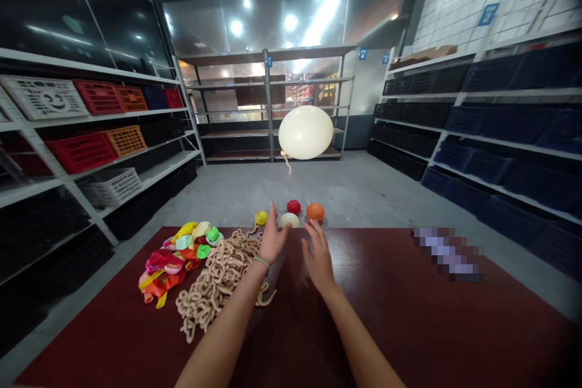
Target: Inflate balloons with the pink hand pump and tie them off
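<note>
A cream-white inflated balloon (305,132) floats in the air ahead of me, a short piece of beige cord (287,162) hanging from its knot. Below it, both my hands are raised over the table, apart from the balloon. My left hand (273,239) has its fingers stretched upward and holds nothing. Facing it, my right hand (318,254) has its fingers apart, also with nothing in them. Left of my left hand lies a tangled heap of beige cord (222,276). Beyond it is a pile of uninflated balloons (182,257) in many colours.
On the floor past the dark red table (400,315) are inflated balloons: yellow (261,217), red (294,207), orange (315,213) and pale (290,220). A blurred-out item (448,254) lies at right. Shelves with crates (95,151) line the sides.
</note>
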{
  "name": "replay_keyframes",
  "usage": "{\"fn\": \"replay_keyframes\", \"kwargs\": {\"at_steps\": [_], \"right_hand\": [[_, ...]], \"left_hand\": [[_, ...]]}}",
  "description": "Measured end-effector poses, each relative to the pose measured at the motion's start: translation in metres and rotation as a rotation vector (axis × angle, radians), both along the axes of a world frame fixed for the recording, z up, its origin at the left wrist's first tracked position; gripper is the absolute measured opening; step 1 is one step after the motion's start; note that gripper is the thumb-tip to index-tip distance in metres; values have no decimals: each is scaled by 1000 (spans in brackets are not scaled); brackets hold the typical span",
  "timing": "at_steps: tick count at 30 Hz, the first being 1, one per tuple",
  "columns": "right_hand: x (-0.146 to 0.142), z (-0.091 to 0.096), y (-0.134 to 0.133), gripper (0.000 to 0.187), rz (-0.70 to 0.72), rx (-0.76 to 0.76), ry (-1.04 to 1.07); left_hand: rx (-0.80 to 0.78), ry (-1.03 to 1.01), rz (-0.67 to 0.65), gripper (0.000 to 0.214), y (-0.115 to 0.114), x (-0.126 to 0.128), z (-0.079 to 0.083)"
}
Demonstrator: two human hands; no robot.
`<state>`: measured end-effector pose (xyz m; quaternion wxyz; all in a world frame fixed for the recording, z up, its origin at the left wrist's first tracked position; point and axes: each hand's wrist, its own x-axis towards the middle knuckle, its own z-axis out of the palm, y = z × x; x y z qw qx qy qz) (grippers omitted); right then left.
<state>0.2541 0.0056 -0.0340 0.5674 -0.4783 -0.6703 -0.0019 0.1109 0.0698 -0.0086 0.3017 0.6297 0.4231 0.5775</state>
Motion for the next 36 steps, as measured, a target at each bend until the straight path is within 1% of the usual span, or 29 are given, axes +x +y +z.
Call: {"fn": "replay_keyframes", "kwargs": {"at_steps": [4,7,9,12,15,18,21,24,27,29,30,32,34,36], "right_hand": [[-2,-1,0,40,14,-5,-15],[-4,-5,0,38,41,-16,-33],[-6,-9,-1,35,60,-38,-45],[-14,-18,-4,29,91,-113,-58],[-23,-27,-9,27,111,-275,-134],[-31,-33,-15,24,137,-407,-253],[-34,-35,-17,19,156,-443,-305],[-35,-34,-18,19,155,-458,-316],[-34,-35,-18,19,137,-466,-293],[-33,-32,-17,21,113,-466,-261],[-31,-28,-15,22,100,-463,-243],[-27,-10,-11,27,75,-439,-205],[-22,22,-7,34,59,-365,-149],[-18,66,-6,39,60,-182,-13]], "left_hand": [[-34,-20,20,52,-9,-11,-11],[-38,-28,51,37,-26,-23,-14],[-57,-31,70,34,-40,-32,-16],[-106,3,96,34,-61,-43,-22],[-181,54,119,35,-73,-53,-35],[-267,103,133,36,-76,-62,-50],[-329,104,132,35,-74,-66,-59],[-328,80,125,35,-73,-66,-62],[-308,86,133,33,-74,-65,-61],[-239,69,169,26,-75,-66,-54],[-187,52,192,22,-74,-66,-47],[-69,13,227,21,-72,-67,-24],[39,-14,213,28,-70,-67,10],[139,-25,154,44,-69,-67,51]]}}
